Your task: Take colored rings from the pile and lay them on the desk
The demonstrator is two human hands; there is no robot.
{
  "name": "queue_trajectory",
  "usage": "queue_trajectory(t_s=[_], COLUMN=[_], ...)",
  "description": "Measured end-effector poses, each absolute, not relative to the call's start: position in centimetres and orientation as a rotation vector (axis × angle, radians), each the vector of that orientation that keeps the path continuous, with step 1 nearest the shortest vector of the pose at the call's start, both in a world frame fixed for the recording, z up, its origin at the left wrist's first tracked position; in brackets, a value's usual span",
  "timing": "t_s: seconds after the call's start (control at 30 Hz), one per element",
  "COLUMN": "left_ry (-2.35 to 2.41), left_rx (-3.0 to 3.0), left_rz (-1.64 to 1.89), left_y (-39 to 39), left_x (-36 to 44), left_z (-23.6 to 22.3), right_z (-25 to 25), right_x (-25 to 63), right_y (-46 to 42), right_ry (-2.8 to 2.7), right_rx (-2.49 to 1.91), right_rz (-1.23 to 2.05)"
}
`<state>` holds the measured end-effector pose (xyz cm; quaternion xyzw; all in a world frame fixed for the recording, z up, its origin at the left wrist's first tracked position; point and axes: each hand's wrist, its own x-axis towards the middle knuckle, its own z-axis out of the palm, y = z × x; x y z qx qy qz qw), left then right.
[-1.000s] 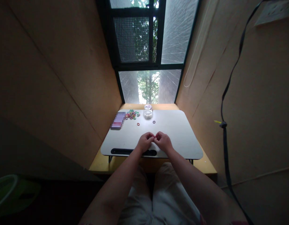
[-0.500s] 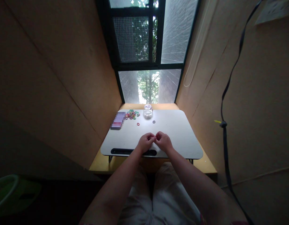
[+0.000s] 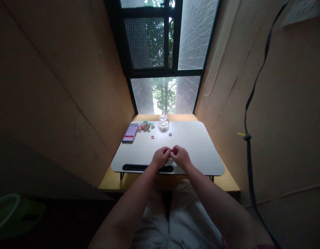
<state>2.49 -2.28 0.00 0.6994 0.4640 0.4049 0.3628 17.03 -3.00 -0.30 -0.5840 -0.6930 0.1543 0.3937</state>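
My left hand and my right hand rest together on the white lap table, fingertips pinched against each other around something tiny that I cannot make out. A pile of small coloured rings lies at the far left of the table. A red ring and a dark ring lie apart from the pile. A small clear glass jar stands at the far edge beside the pile.
A purple box lies at the table's far left corner. Wooden walls close in on both sides, with a window ahead. A black strap hangs along the right wall. A green tub sits low at left.
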Motion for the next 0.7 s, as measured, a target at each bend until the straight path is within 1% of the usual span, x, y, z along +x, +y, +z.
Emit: queue_trajectory(t_s=[0.33, 0.7], left_ry=[1.188, 1.152], left_rx=[1.853, 1.752], left_rz=[1.05, 1.09], left_y=[-2.15, -2.09], left_x=[2.41, 2.57], left_z=[-0.1, -0.46], right_z=[-0.42, -0.59], right_x=[16.97, 17.05], right_y=[-2.94, -2.92], right_ry=[-1.759, -1.769], right_rx=[-1.479, -1.475], right_rz=[0.364, 0.329])
